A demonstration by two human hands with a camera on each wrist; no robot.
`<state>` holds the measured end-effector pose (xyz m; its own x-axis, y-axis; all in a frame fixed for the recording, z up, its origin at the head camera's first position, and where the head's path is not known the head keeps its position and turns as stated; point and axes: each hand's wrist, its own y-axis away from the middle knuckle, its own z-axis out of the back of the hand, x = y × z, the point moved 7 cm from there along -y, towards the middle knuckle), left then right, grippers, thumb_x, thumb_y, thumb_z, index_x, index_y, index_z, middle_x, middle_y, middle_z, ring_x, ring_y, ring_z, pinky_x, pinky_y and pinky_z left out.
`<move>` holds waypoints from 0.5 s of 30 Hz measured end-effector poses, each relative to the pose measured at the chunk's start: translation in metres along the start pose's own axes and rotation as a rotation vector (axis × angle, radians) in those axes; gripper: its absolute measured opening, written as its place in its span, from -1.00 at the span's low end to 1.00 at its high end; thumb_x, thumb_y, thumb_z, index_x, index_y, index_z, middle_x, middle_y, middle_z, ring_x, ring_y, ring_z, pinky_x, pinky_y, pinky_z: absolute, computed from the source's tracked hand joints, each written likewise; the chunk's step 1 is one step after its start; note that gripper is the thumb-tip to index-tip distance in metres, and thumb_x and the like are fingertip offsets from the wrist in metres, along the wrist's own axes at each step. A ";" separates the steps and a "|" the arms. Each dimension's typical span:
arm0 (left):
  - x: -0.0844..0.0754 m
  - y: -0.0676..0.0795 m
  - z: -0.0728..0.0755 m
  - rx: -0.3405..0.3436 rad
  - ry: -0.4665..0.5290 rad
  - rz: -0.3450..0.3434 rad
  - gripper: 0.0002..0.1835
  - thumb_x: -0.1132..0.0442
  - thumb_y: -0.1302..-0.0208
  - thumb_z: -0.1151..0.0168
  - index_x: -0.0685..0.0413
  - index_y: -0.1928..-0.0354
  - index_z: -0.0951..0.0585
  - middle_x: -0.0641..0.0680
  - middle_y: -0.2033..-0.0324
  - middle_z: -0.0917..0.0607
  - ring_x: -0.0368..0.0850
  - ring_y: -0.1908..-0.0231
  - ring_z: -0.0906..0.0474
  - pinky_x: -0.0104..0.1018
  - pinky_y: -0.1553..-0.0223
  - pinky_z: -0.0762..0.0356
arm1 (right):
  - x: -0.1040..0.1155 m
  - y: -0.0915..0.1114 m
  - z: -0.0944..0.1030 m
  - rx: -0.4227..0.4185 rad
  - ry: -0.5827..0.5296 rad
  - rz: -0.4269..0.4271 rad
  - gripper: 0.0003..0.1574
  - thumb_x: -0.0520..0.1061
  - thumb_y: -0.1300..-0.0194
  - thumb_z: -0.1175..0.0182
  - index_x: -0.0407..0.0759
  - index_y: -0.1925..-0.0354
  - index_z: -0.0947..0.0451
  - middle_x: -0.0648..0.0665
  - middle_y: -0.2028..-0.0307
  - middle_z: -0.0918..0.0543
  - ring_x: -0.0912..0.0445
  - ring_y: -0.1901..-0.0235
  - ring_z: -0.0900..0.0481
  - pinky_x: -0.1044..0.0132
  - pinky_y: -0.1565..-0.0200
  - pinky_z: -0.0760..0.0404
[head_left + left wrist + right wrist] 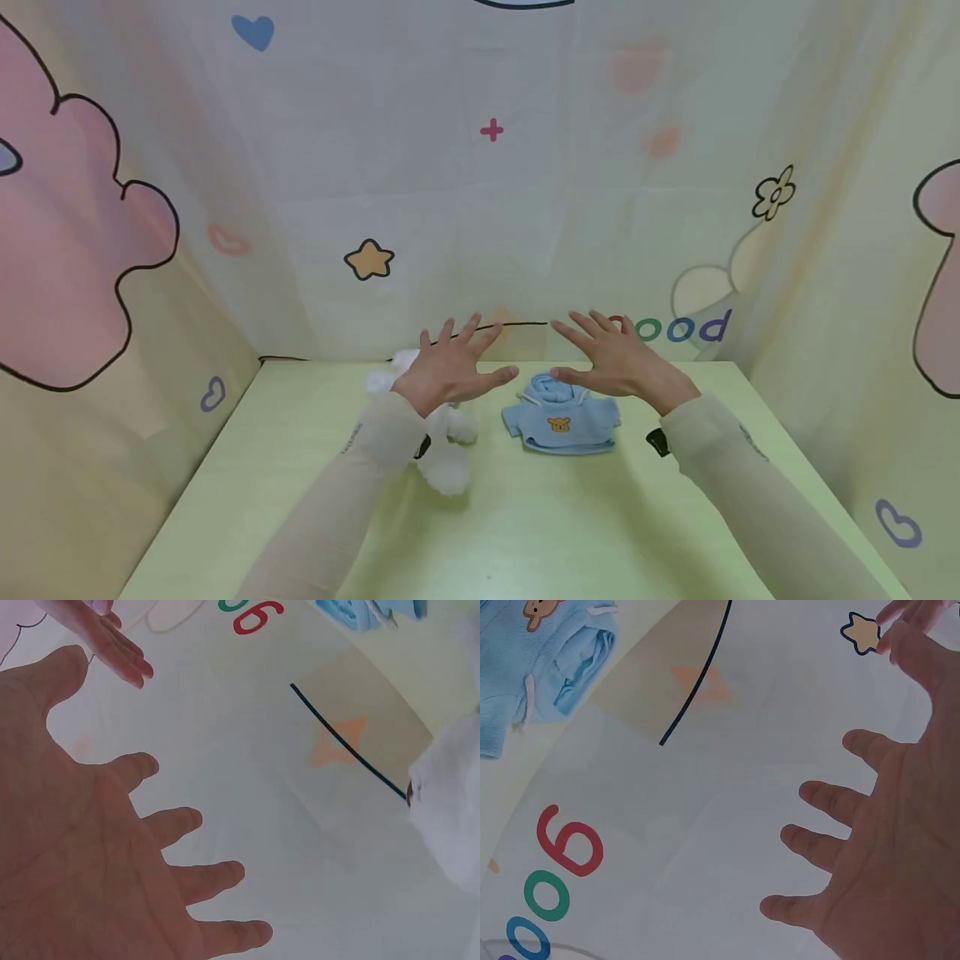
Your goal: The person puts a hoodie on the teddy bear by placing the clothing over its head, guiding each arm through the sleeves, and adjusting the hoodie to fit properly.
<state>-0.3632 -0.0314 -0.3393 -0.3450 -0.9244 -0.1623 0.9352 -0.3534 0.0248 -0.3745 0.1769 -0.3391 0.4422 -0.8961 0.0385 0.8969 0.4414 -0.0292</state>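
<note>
Both hands are held up above the table with fingers spread and nothing in them. My left hand (452,369) is over a white plush toy (447,468), hiding much of it in the head view; part of its white fur (454,802) also shows in the left wrist view. My right hand (621,360) is above and just right of a small light-blue doll hoodie (570,425). That hoodie lies flat, hood away from me, with a small tan animal face on its chest and white drawstrings. In the right wrist view the hoodie (532,667) appears at upper left.
The pale yellow-green table (517,533) reaches back to a printed curtain (480,200) with stars, hearts and coloured letters. The curtain also closes off the left and right sides. Each wrist has a dark band under a light sleeve (750,483).
</note>
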 end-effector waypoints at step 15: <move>-0.032 -0.013 -0.021 -0.045 0.008 0.004 -0.19 -0.52 -0.17 0.36 -0.45 -0.44 0.09 -0.03 -0.48 0.10 0.24 -0.44 0.14 0.36 -0.30 0.12 | -0.029 0.017 -0.016 0.017 -0.031 -0.067 0.04 0.55 -0.15 0.09 0.20 -0.45 0.11 -0.20 -0.46 0.04 -0.23 -0.44 0.15 -0.42 -0.26 0.24</move>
<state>-0.3625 0.0062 -0.3555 -0.3407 -0.9246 -0.1703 0.9393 -0.3425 -0.0193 -0.3724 0.2094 -0.3568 0.3809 -0.9219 0.0705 0.9244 0.3813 -0.0088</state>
